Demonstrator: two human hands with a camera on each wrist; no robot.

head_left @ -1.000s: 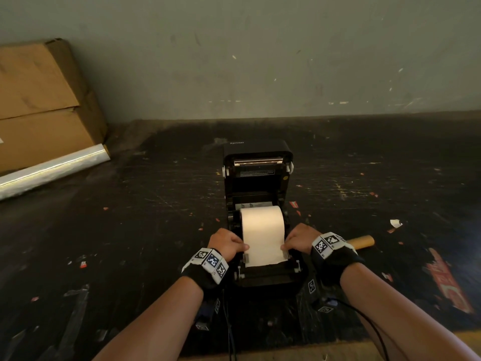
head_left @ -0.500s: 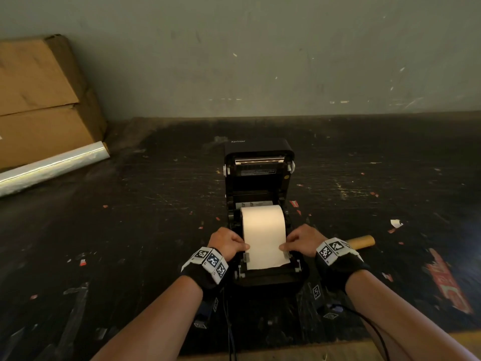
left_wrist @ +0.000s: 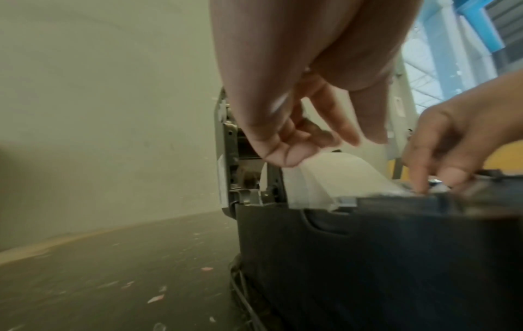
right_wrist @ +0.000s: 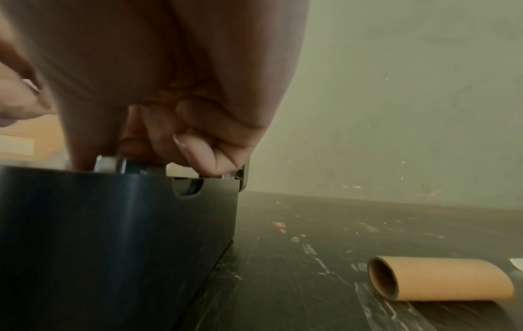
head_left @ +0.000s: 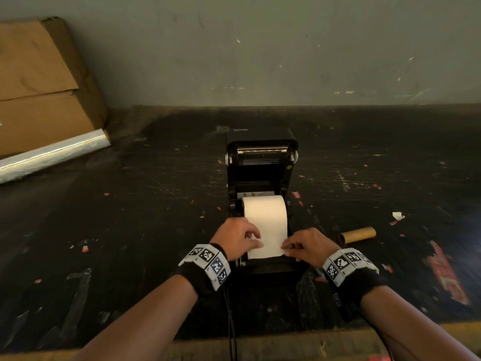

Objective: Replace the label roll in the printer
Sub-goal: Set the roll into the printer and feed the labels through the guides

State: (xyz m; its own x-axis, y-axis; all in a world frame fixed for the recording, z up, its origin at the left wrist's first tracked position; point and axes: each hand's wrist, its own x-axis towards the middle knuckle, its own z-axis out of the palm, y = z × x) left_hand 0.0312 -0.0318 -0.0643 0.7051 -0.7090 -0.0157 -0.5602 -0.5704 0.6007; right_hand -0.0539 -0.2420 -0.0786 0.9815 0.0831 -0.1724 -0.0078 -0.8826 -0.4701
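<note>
The black printer (head_left: 261, 175) stands mid-table with its lid raised. A white label roll (head_left: 265, 214) sits in its bay, and its loose strip (left_wrist: 339, 177) runs forward over the front edge. My left hand (head_left: 238, 239) holds the strip's left edge, thumb and fingers curled at the paper (left_wrist: 283, 112). My right hand (head_left: 307, 247) pinches the right edge and its fingertips press down on the printer's front rim (right_wrist: 169, 78). An empty brown cardboard core (head_left: 358, 235) lies on the table to the right of the printer (right_wrist: 441, 280).
Stacked cardboard boxes (head_left: 39, 87) and a roll of clear film (head_left: 52, 155) fill the back left corner. A wall stands close behind the printer. A cable (head_left: 231, 321) runs from the printer over the table's near edge. Paper scraps (head_left: 398, 215) dot the dark tabletop.
Both hands have moved inward from the printer's sides onto the strip's edges. The left fingers now reach across the paper. The printer and the core have not moved.
</note>
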